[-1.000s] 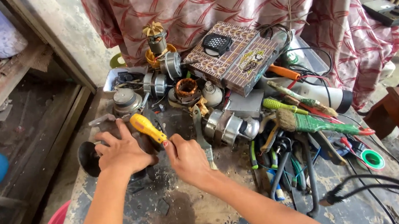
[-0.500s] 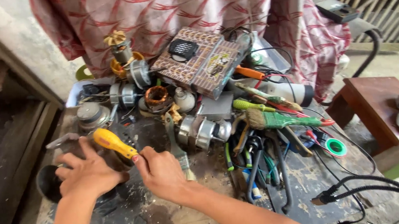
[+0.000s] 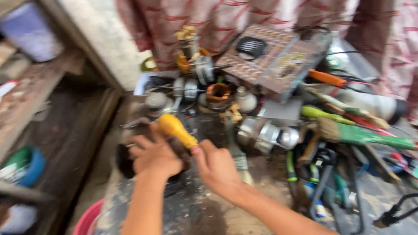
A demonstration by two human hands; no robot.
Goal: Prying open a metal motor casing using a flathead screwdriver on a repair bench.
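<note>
Yellow-handled screwdriver (image 3: 177,130) lay slanted between your two hands at the near edge of the cluttered workbench (image 3: 210,219), its handle poking up and away from you. Your left hand (image 3: 154,157) was curled down over a dark round part (image 3: 124,161), gripping it, while your right hand (image 3: 217,168) pinched the tool's lower end; motion blur hid the fingertips. A steady left grip and a shaft kept in line with the work would have served you best, since the picture was smeared and the tip could not be seen. Beyond your hands sat a copper-wound coil (image 3: 218,92), metal motor housings (image 3: 263,133) and a patterned box (image 3: 268,60). Green and orange hand tools (image 3: 360,132) crowded the right. Farther off hung a red patterned cloth (image 3: 241,9), with wooden shelves (image 3: 28,94) at left.
</note>
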